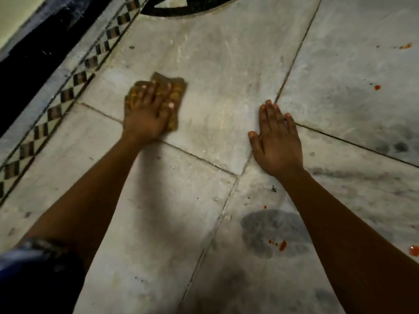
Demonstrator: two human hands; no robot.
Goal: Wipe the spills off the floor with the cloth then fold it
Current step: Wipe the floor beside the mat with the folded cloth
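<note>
A crumpled yellow-brown cloth (175, 91) lies on the pale marble floor (222, 71), left of centre. My left hand (147, 112) presses down on it with the fingers spread over the fabric. My right hand (275, 141) rests flat on the bare floor with its fingers together, holding nothing. Red-orange spills dot the floor: a drop cluster (282, 245) near my right forearm, a blob (413, 249) at the right edge, a small spot (377, 87) and a smear (405, 46) at the far right.
A checkered tile border (68, 91) runs diagonally along the left, with a dark wall base (27, 55) beyond it. A black inlay curve (188, 9) sits at the top. Dark grey stains (272, 232) mark the floor near the bottom.
</note>
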